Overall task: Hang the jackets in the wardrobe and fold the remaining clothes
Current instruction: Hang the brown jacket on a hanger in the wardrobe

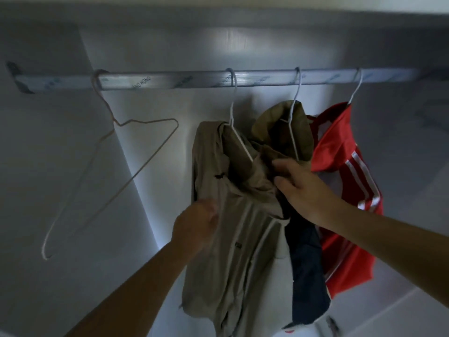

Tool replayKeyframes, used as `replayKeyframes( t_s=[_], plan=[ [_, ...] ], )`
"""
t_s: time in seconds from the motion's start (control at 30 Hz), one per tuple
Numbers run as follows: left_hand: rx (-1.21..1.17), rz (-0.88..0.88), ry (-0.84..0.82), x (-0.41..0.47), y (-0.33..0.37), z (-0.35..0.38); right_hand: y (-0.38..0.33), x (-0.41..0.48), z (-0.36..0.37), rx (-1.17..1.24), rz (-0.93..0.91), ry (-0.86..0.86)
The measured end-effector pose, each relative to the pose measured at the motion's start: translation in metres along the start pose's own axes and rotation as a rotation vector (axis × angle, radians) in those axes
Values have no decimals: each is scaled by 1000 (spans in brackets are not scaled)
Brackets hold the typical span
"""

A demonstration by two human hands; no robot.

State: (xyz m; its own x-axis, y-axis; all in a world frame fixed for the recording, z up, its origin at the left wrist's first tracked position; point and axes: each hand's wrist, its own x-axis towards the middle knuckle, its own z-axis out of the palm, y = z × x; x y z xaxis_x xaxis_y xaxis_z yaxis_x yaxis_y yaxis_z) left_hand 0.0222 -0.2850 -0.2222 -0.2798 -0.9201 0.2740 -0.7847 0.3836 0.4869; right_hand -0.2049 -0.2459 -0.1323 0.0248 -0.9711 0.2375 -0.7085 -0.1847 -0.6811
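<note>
A beige jacket [233, 229] hangs from a white wire hanger [234, 117] on the silver wardrobe rail [170, 80]. My left hand [196, 224] pinches the jacket's front edge at chest height. My right hand [298, 188] grips the bunched collar and hood fabric at the jacket's right shoulder. Right of it an olive hooded jacket [284, 127] with a dark navy lower part [307, 276] hangs on a second hanger. A red jacket [340, 190] with white stripes hangs furthest right.
An empty wire hanger [114, 166] dangles tilted at the rail's left end. The grey wardrobe back wall [158, 45] is behind, and a side panel [56, 154] closes the left. A pale surface [388, 312] shows at the lower right.
</note>
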Motion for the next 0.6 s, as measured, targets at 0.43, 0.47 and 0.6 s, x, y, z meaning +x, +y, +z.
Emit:
replayKeyframes(
  t_s=[0.43,0.47,0.6],
  plan=[
    [-367,-87,48,66,91,-30,12,-28,20,449,473,-368],
    [-412,-113,49,67,90,-30,7,-30,25,512,528,-404],
    [-396,-192,18,73,85,-33,-6,-17,28,859,613,-166]
  ],
)
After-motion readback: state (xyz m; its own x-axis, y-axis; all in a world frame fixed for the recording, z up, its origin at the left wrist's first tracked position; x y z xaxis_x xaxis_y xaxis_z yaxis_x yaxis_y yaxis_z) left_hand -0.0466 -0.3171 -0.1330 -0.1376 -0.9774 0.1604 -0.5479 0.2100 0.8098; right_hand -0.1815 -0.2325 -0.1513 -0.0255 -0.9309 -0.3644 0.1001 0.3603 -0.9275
